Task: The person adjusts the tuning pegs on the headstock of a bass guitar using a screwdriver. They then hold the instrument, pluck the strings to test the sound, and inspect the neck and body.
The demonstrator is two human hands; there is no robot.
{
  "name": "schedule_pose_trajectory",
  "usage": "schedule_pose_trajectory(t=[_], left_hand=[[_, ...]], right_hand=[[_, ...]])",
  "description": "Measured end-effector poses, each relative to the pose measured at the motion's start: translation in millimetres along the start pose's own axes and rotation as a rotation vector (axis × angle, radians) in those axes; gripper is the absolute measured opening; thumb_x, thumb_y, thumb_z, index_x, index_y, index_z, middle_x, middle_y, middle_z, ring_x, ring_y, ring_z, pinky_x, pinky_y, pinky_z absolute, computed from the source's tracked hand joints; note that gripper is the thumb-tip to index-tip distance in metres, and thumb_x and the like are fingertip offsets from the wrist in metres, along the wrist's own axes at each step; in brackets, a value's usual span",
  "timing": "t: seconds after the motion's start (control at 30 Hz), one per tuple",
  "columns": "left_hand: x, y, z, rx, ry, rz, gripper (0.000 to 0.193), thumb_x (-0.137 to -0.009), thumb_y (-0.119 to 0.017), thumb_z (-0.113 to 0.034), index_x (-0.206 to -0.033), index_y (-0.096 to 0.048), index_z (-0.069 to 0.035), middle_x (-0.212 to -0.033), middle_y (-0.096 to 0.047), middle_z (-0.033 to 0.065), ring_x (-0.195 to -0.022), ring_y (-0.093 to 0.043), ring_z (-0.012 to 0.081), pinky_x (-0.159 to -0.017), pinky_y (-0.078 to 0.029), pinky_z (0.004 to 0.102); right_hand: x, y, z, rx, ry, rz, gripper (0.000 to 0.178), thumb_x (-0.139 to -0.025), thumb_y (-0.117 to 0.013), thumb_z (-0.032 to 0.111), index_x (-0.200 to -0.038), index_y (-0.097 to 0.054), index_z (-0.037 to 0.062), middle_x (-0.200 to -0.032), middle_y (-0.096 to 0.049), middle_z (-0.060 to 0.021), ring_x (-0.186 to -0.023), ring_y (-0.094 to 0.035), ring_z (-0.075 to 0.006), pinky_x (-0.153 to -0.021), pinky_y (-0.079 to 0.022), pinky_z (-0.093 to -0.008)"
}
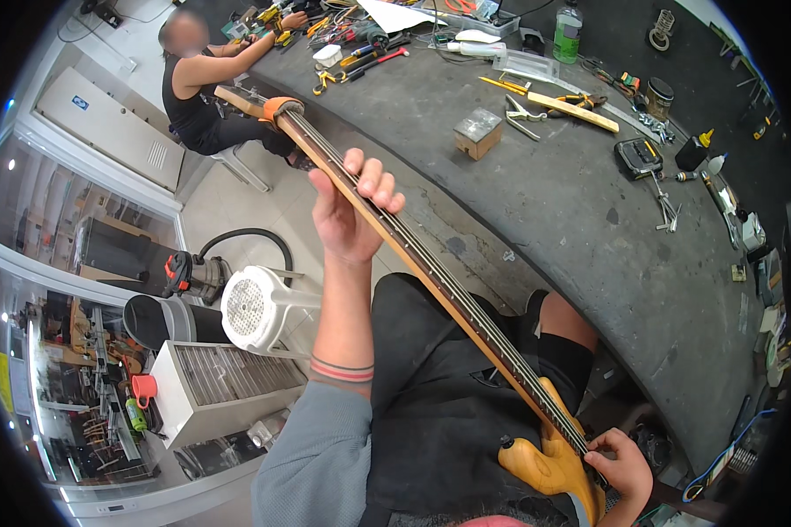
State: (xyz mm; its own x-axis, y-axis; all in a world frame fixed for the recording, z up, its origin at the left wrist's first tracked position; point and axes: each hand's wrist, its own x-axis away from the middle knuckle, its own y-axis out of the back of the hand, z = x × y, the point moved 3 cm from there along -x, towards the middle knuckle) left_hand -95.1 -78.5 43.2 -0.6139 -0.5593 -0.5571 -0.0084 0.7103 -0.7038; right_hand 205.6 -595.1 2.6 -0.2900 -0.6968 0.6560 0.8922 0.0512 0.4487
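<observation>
A bass guitar [453, 301] with a light wooden body lies slantwise across my lap, its long dark fretboard rising to the upper left. Round the upper part of the neck is my left hand [353, 211], closed, with the thumb behind and the fingertips over the strings. An orange band [281, 109] wraps the neck near the headstock [239, 99]. Down at the body, my right hand [622, 465] has its thumb and curled fingers closed at the strings; the exact contact is too small to make out.
A dark workbench [571, 202] curves along the right, bearing a small block [478, 133], pliers [523, 116] and scattered tools. Another person [215, 88] sits at its far end. To my left stand a white stool [253, 307], a vacuum cleaner [198, 274] and a white drawer cabinet [176, 395].
</observation>
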Motion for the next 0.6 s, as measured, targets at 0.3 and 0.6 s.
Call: schedule_pose_trajectory(t=[0.3,0.6], left_hand=[[8,4,11,0.026,0.032,0.049,0.045,-0.109,-0.061,-0.056,-0.123,-0.055,-0.013,-0.110,-0.067,0.0028,-0.118,-0.064,0.0241,-0.102,-0.054,0.0460],[11,11,9,0.053,0.036,0.092,0.041,-0.111,-0.061,-0.050,-0.126,-0.054,-0.012,-0.110,-0.067,0.0055,-0.115,-0.068,0.0263,-0.103,-0.057,0.0492]], right_hand=[[3,5,5,0.143,-0.065,0.016,0.023,-0.084,-0.088,0.017,-0.095,-0.078,-0.0006,-0.093,-0.073,-0.0166,-0.088,-0.071,-0.0307,-0.077,-0.054,-0.0406],[5,1,5,-0.124,0.006,-0.124,0.026,-0.087,-0.083,0.010,-0.109,-0.075,-0.0013,-0.101,-0.067,-0.0081,-0.094,-0.070,-0.0193,-0.085,-0.056,-0.0339]])
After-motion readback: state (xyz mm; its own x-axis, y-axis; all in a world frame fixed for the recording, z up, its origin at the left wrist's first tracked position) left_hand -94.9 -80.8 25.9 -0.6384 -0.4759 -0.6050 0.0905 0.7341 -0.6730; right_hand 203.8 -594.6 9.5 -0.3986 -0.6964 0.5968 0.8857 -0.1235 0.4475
